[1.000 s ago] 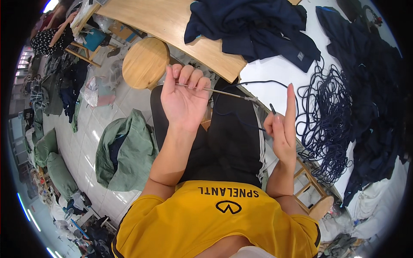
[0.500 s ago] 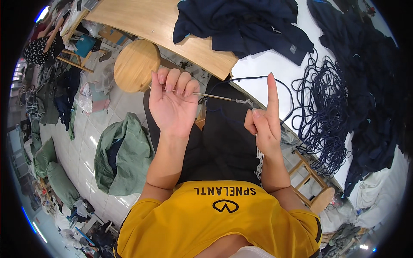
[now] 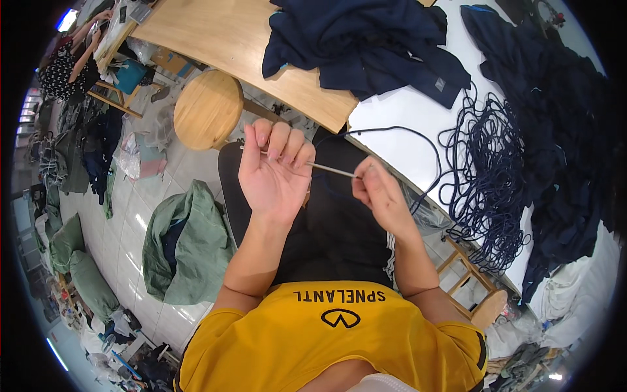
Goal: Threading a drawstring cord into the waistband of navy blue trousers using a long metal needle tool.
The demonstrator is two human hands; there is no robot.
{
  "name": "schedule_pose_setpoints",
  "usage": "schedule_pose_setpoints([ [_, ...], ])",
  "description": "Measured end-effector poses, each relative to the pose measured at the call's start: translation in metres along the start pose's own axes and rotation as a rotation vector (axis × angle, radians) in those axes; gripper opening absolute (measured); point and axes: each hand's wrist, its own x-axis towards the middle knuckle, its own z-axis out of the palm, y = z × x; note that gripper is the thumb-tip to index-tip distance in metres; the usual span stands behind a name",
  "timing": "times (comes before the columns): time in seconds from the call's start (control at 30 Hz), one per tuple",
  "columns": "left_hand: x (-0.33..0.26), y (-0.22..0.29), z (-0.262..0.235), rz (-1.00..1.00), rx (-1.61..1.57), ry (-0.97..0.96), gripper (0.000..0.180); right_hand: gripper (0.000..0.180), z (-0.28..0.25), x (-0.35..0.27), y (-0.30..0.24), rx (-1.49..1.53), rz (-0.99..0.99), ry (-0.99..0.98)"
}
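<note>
Above my lap, my left hand [image 3: 277,170] has its fingers curled over a thin metal rod [image 3: 332,170], palm turned up. The rod slopes slightly down to the right, and its other end runs into the fingertips of my right hand [image 3: 384,196], which is closed in a pinch. Those fingers hide the rod's tip. A dark navy cord [image 3: 418,134] arcs behind both hands, over the table edge, toward a loose tangle of the same cord [image 3: 486,170] on the white tabletop at the right. Where the cord's near end lies is hidden.
Navy garments [image 3: 366,49] lie across the wooden table [image 3: 215,29], with more dark cloth [image 3: 555,124] at the far right. A round wooden stool [image 3: 208,110] stands ahead on the left. A green cloth bag [image 3: 196,248] sits on the tiled floor. Another person [image 3: 68,68] is at the far left.
My right hand has folded its raised index finger and moved left onto the rod's end, covering the grey piece that showed there. My left hand has shifted slightly right and down.
</note>
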Motion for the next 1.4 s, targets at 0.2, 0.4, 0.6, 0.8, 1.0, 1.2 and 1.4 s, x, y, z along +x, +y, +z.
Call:
schedule_pose_setpoints([
  [0.2, -0.004, -0.003, 0.0, -0.092, 0.203, -0.099, 0.032, 0.023, -0.028, 0.016, 0.015, 0.008, -0.247, 0.469],
  [0.4, 0.019, -0.024, 0.001, -0.031, 0.294, -0.058, 0.032, 0.085, -0.028, 0.011, 0.01, -0.853, -0.571, 0.392],
  [0.6, 0.101, -0.038, -0.004, -0.127, 1.153, -0.521, 0.056, 0.023, -0.048, 0.0, 0.02, -0.008, -0.187, 0.62],
  [0.8, 0.256, -0.02, -0.066, 0.374, 2.329, -0.097, 0.066, 0.012, -0.151, -0.053, 0.0, 0.269, -0.552, 1.323],
  [1.0, 0.246, -0.05, -0.079, 0.797, 2.258, -0.449, 0.015, 0.036, -0.158, -0.096, -0.002, 0.356, -0.504, 1.291],
  [1.2, 0.096, -0.008, -0.037, -0.267, 1.848, -0.6, 0.014, 0.03, -0.14, -0.065, 0.027, 0.168, -0.264, 1.251],
  [1.4, 0.041, 0.047, -0.062, -0.745, 1.743, -0.212, 0.026, 0.074, -0.135, 0.008, 0.044, -0.363, -0.233, 0.893],
])
